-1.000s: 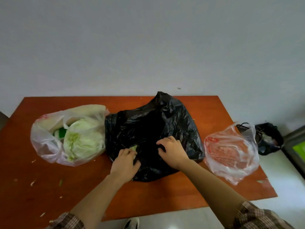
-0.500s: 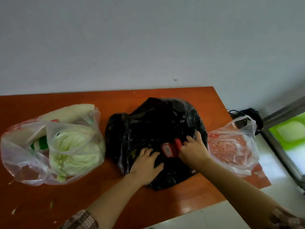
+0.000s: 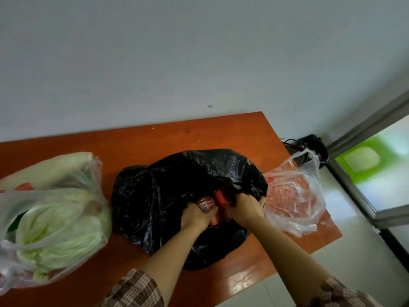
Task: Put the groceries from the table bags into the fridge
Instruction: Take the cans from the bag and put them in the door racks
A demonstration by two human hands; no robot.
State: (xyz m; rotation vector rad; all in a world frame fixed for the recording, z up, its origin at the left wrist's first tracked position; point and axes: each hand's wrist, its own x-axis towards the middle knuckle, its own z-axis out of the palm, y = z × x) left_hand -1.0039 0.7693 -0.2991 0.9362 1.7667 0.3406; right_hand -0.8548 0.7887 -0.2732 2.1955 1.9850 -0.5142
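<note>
A black plastic bag (image 3: pixel 168 196) lies in the middle of the orange-brown table (image 3: pixel 177 136). Its mouth is pulled open and red cans (image 3: pixel 207 204) show inside. My left hand (image 3: pixel 197 216) is closed around one red can at the bag's opening. My right hand (image 3: pixel 245 206) grips the black bag's rim just to the right, holding it open. A clear bag with a pale green cabbage (image 3: pixel 59 224) and a long white vegetable (image 3: pixel 48 169) sits at the left. A clear bag with red print (image 3: pixel 294 193) sits at the right.
The table stands against a white wall. Its right edge drops to a light tiled floor (image 3: pixel 358 251). A dark bag and cables (image 3: pixel 309 145) lie on the floor in the corner. A metal-framed glass door (image 3: pixel 376 173) is at the far right.
The view has swung left and closer. My right hand has pulled the black bag's rim open wider, and my left hand has moved in and closed on a red can.
</note>
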